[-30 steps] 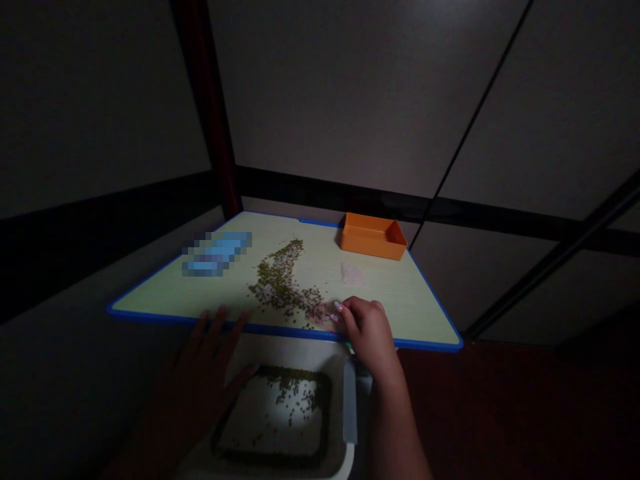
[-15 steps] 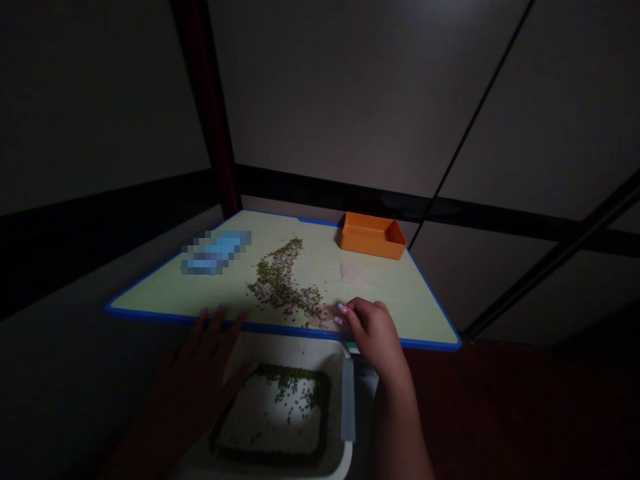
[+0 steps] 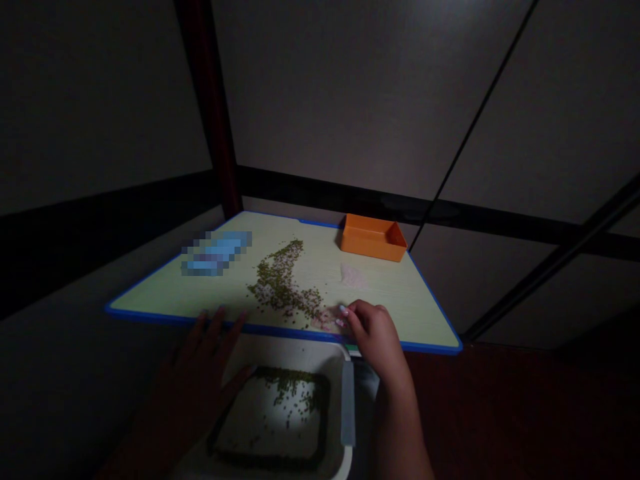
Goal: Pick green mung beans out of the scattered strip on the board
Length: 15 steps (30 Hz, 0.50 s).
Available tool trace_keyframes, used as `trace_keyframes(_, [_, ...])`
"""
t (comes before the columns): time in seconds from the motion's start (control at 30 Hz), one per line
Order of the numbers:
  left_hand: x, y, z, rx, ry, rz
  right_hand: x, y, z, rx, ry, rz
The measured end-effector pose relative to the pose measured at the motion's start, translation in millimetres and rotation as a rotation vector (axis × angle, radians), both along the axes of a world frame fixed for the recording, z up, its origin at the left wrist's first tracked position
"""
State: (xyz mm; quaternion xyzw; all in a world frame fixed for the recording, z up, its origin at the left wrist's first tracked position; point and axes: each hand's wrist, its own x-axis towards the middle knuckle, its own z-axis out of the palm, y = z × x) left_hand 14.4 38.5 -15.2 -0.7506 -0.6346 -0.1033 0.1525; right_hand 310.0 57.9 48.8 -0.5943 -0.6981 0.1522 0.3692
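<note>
A pale green board with a blue rim [image 3: 400, 293] lies in front of me, with a scatter of small green beans [image 3: 283, 283] across its middle. My right hand [image 3: 375, 330] rests on the board's near edge, fingers curled, fingertips among pinkish grains beside the beans. Whether it grips anything I cannot see. My left hand [image 3: 207, 357] lies in shadow below the near edge, fingers spread, thumb against a white square tub [image 3: 345, 413] that holds more green beans [image 3: 295, 393].
An orange open box [image 3: 373, 237] stands at the board's far right corner. A small pale pile [image 3: 353, 273] lies in front of it. A blurred blue patch [image 3: 217, 253] sits at the far left. A dark post and dim walls stand behind.
My right hand has shifted slightly right and nearer along the board's edge. The left hand and tub have barely moved.
</note>
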Motion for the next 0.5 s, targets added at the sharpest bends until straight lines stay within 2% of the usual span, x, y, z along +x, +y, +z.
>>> trace_keyframes(0.2, [-1.6, -0.4, -1.4, -0.004, 0.024, 0.007, -9.8, 0.7, -0.7, 0.008, -0.058, 0.031])
trace_keyframes(0.5, [-4.8, 0.4, -6.8, 0.015, -0.01, -0.01, -9.0, 0.5, -1.7, 0.06, -0.077, -0.053])
